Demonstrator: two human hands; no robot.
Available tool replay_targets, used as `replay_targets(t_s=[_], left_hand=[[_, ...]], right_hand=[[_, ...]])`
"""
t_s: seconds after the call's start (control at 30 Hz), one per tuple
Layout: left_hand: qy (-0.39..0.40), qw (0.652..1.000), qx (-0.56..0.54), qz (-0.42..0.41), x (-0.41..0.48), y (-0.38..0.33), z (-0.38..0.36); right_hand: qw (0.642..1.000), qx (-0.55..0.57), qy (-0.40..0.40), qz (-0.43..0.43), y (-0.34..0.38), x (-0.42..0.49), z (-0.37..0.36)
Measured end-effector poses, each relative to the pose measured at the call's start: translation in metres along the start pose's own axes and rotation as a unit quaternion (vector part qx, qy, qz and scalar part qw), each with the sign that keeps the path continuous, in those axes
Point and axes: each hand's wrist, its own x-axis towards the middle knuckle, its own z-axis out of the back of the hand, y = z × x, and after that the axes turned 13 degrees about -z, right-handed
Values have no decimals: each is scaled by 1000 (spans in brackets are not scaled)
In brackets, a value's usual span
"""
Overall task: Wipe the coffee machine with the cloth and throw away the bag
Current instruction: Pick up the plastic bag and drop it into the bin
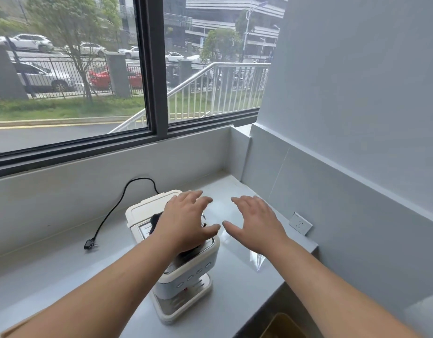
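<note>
A cream and pale-blue coffee machine [186,276] stands on the grey counter [64,276], seen from above. A dark cloth [155,219] lies on its top, mostly hidden under my left hand [183,223], which hovers over or rests on it with fingers spread. My right hand [255,224] is spread open above the counter just right of the machine, holding nothing. A clear plastic bag [257,261] lies flat on the counter under my right wrist, hard to make out.
The machine's black power cord [113,211] trails left, its plug [90,244] lying loose on the counter. A wall socket [300,223] sits low on the right wall. A window runs along the back. A yellowish container rim [281,325] shows below the counter's right edge.
</note>
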Motion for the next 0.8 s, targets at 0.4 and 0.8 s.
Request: replay_targets(t_s=[0.4,0.8], left_hand=[[71,997,22,9,67,-41,-47],[88,996,14,14,123,-60,-101]], right_hand=[[998,-37,50,-12,-83,46,-10],[996,-48,79,-16,-136,91,-35]])
